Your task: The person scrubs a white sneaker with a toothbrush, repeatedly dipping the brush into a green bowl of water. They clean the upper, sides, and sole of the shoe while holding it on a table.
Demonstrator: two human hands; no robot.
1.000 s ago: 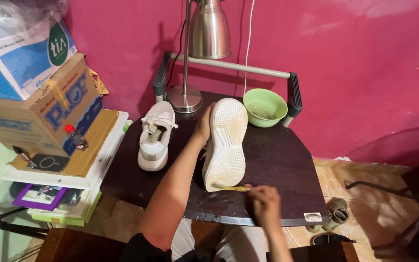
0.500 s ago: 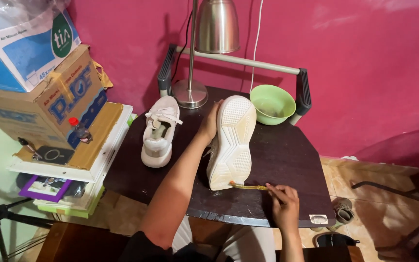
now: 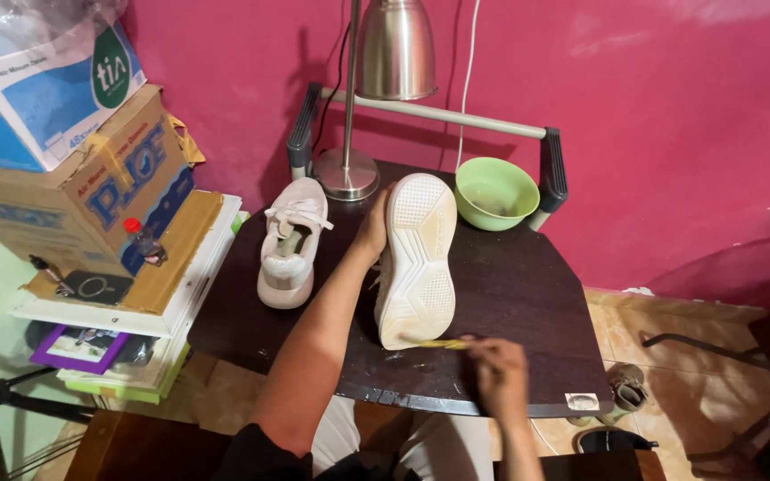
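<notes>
Bystanders on and beside the dark table

A pale green round bowl sits near a brushed-metal lamp; an upright white laced sneaker stands nearby, stacked cardboard boxes at the left.

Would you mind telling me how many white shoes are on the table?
2. One shoe stands upright at the left of the table. The other shoe is sole-up in the middle, steadied by the left hand. None seems hidden.

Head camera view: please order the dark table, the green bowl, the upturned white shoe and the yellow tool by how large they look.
1. dark table
2. upturned white shoe
3. green bowl, clearly smaller than the shoe, though it sits farther from the camera
4. yellow tool
</notes>
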